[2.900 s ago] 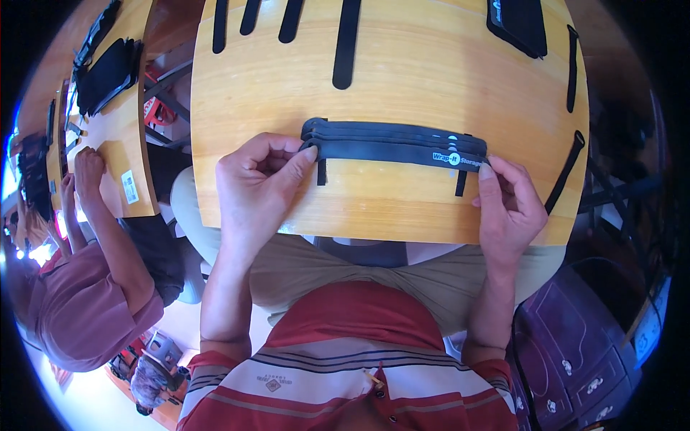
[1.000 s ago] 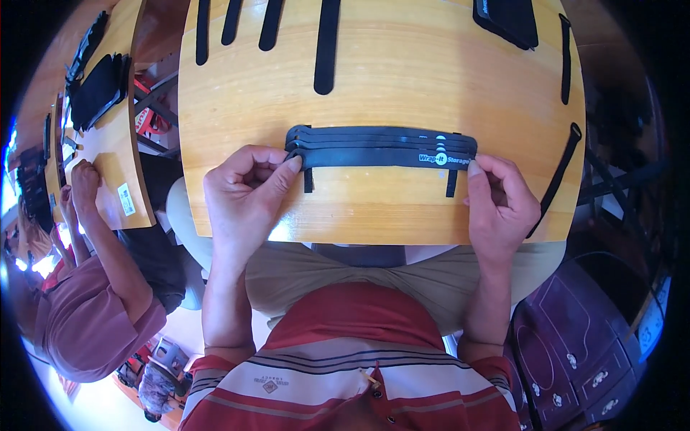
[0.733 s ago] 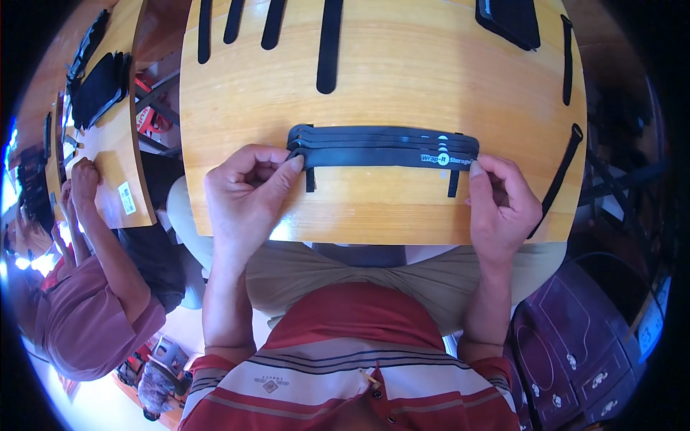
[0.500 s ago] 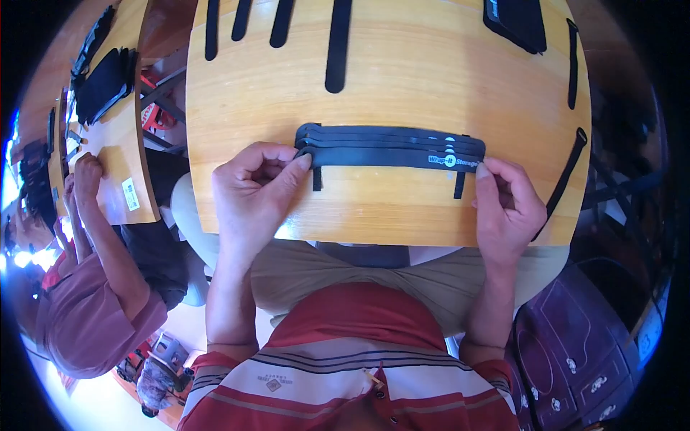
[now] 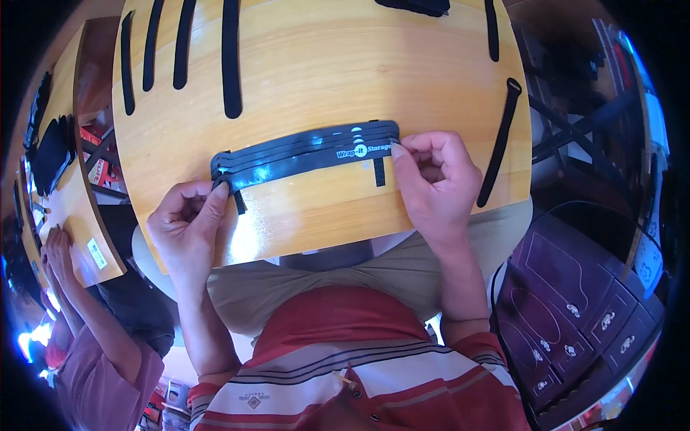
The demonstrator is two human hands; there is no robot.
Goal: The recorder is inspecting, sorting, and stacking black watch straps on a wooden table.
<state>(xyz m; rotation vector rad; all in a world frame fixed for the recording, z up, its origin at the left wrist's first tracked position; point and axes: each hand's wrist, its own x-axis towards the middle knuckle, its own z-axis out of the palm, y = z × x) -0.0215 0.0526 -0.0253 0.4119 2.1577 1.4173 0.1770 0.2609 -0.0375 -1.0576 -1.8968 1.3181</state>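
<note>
A stack of flat black hook-and-loop straps (image 5: 305, 159), fanned so that several long edges show, lies on the wooden table in front of me. Light lettering marks its right part. My left hand (image 5: 185, 224) pinches the left end between thumb and fingers. At the other end, the thumb and fingers of my right hand (image 5: 440, 183) are closed on the lower right corner. Two narrow black strips, a left one (image 5: 239, 202) and a right one (image 5: 380, 173), run crosswise beneath the stack and poke out below it.
Several separate black straps, one of them a long strap (image 5: 230, 61), lie at the table's far left. A strap with a looped end (image 5: 499, 144) lies along the right edge, and a dark bundle (image 5: 417, 6) sits at the far side. Another person's hands (image 5: 57, 248) rest by a neighbouring table (image 5: 86, 223). Purple drawers (image 5: 575, 316) stand right.
The whole view has turned and shifted, so the table and stack appear further left and tilted. Both hands keep their pinch on the stack's ends.
</note>
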